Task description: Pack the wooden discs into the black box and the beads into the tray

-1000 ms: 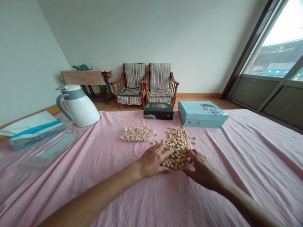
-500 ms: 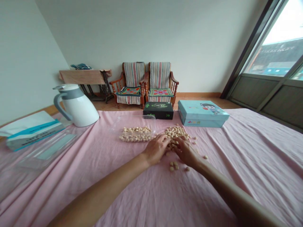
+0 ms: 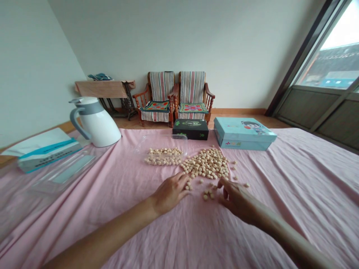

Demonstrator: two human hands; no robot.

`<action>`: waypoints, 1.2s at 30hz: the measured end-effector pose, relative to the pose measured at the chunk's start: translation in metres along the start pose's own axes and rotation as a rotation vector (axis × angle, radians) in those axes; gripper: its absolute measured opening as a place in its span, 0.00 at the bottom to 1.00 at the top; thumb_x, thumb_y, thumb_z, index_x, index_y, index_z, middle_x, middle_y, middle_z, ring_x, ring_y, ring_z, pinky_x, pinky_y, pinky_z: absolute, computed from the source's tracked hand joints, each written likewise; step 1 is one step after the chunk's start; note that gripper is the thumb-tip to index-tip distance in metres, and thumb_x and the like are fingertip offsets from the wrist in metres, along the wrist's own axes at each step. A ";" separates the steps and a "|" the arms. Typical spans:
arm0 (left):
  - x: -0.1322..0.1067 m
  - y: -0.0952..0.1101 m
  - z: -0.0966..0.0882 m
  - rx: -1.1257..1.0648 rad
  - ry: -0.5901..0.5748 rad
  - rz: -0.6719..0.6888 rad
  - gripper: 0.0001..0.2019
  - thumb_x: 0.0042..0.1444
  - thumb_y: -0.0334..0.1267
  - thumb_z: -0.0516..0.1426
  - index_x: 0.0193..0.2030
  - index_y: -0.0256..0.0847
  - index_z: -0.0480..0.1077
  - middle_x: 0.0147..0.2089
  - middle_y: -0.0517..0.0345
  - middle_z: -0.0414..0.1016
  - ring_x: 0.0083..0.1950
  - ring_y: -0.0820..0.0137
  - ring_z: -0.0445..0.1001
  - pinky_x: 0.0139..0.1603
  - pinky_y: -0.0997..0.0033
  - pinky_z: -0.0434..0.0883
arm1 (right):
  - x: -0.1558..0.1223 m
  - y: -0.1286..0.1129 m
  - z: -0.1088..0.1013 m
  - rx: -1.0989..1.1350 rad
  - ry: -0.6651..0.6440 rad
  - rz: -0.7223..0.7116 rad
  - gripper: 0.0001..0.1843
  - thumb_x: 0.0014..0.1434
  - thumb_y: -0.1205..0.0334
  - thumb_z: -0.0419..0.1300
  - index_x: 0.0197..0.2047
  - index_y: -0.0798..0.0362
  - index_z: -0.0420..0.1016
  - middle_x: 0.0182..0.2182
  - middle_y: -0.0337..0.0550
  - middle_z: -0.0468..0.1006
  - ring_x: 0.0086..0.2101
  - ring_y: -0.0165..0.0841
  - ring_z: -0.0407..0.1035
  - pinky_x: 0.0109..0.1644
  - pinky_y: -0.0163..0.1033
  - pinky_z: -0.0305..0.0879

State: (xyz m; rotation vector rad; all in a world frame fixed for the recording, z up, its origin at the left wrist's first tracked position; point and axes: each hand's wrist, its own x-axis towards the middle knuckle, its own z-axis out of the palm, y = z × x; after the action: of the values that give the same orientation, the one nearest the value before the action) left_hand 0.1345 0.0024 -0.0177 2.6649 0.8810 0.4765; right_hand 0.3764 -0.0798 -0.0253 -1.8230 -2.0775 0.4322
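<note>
A pile of small round beige nut-like pieces (image 3: 209, 162) is spread on the pink cloth. Just in front of its left edge is my left hand (image 3: 169, 192), thumb apart from the fingers, with several pieces lying in the gap beside the fingertips. My right hand (image 3: 239, 198) rests low over the cloth to the right, its fingers bent and spread from the thumb. A few loose pieces (image 3: 209, 195) lie between the two hands. Left of the pile, more such pieces (image 3: 163, 160) sit in a clear plastic container (image 3: 143, 144).
Behind the pile stand a black box (image 3: 190, 134) and a light blue box (image 3: 244, 144). A white and grey jug (image 3: 101, 129), a tissue pack (image 3: 50, 153) and a clear plastic tray (image 3: 74, 170) are on the left. Two wooden armchairs (image 3: 192, 87) stand beyond the table.
Both hands have drawn back toward me from the pile and moved apart, the left going left and the right going right. The pile now shows uncovered, with several pieces near the hands.
</note>
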 end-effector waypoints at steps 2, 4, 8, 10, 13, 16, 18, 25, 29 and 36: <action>0.011 0.002 0.007 0.009 0.010 0.004 0.07 0.59 0.30 0.55 0.44 0.40 0.66 0.44 0.55 0.70 0.46 0.67 0.71 0.45 0.69 0.69 | 0.014 -0.013 0.004 0.010 0.053 -0.007 0.07 0.54 0.69 0.51 0.38 0.53 0.64 0.30 0.43 0.74 0.30 0.32 0.67 0.32 0.35 0.54; 0.020 0.003 0.010 0.012 0.045 -0.005 0.06 0.60 0.28 0.53 0.42 0.39 0.67 0.43 0.55 0.70 0.46 0.68 0.71 0.45 0.69 0.69 | 0.028 -0.020 0.007 0.030 0.123 -0.025 0.08 0.54 0.71 0.50 0.39 0.54 0.64 0.30 0.43 0.75 0.31 0.32 0.68 0.33 0.34 0.54; 0.022 -0.005 0.002 0.012 0.158 -0.067 0.06 0.58 0.28 0.55 0.41 0.39 0.68 0.42 0.55 0.71 0.46 0.67 0.71 0.46 0.68 0.68 | 0.033 -0.015 0.008 0.004 0.208 0.000 0.02 0.56 0.67 0.50 0.34 0.53 0.63 0.28 0.41 0.74 0.28 0.31 0.66 0.30 0.34 0.52; 0.015 -0.011 -0.003 0.020 0.184 -0.090 0.06 0.57 0.28 0.55 0.40 0.40 0.68 0.41 0.56 0.71 0.45 0.67 0.71 0.46 0.68 0.68 | 0.026 -0.007 0.010 -0.047 0.224 0.030 0.05 0.58 0.65 0.49 0.30 0.52 0.62 0.25 0.39 0.72 0.25 0.30 0.63 0.28 0.34 0.49; 0.006 -0.019 -0.005 0.020 0.170 -0.110 0.09 0.55 0.25 0.55 0.42 0.40 0.67 0.43 0.56 0.71 0.46 0.67 0.70 0.47 0.68 0.68 | 0.014 0.004 0.019 -0.120 0.240 0.056 0.10 0.60 0.63 0.47 0.26 0.51 0.60 0.21 0.39 0.70 0.23 0.29 0.61 0.28 0.35 0.46; 0.004 -0.021 0.001 0.022 0.160 -0.115 0.09 0.54 0.26 0.56 0.42 0.40 0.66 0.43 0.55 0.71 0.47 0.66 0.70 0.48 0.67 0.67 | 0.009 0.010 0.029 -0.118 0.238 0.065 0.10 0.60 0.63 0.46 0.27 0.51 0.60 0.22 0.40 0.71 0.24 0.30 0.63 0.28 0.35 0.47; 0.006 -0.022 0.005 0.019 0.177 -0.124 0.07 0.54 0.28 0.57 0.39 0.40 0.65 0.41 0.56 0.71 0.45 0.66 0.69 0.46 0.67 0.67 | 0.010 0.013 0.033 -0.093 0.229 0.061 0.09 0.60 0.63 0.46 0.29 0.51 0.60 0.23 0.40 0.72 0.24 0.30 0.63 0.29 0.35 0.48; 0.005 -0.015 0.005 0.015 0.223 -0.087 0.08 0.50 0.23 0.52 0.31 0.40 0.61 0.32 0.60 0.67 0.35 0.71 0.67 0.35 0.73 0.64 | 0.011 0.013 0.029 -0.059 0.196 0.057 0.09 0.61 0.61 0.45 0.30 0.51 0.59 0.24 0.39 0.72 0.24 0.30 0.64 0.28 0.35 0.49; 0.013 -0.009 -0.023 0.097 0.360 -0.037 0.06 0.51 0.25 0.53 0.31 0.40 0.63 0.32 0.60 0.67 0.34 0.71 0.67 0.35 0.73 0.64 | 0.011 0.012 0.029 -0.071 0.189 0.056 0.08 0.60 0.62 0.46 0.30 0.51 0.60 0.24 0.40 0.73 0.24 0.31 0.64 0.28 0.35 0.49; 0.044 -0.021 -0.078 0.160 0.700 -0.032 0.07 0.56 0.30 0.55 0.43 0.38 0.67 0.39 0.57 0.70 0.34 0.74 0.69 0.37 0.74 0.66 | 0.011 0.009 0.030 -0.109 0.229 0.056 0.07 0.60 0.63 0.45 0.30 0.50 0.59 0.24 0.39 0.71 0.23 0.30 0.63 0.27 0.35 0.47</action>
State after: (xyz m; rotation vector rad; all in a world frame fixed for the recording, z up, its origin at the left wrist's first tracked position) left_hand 0.1259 0.0593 0.0547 2.6287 1.1729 1.4354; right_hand 0.3698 -0.0681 -0.0561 -1.8969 -1.9317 0.1179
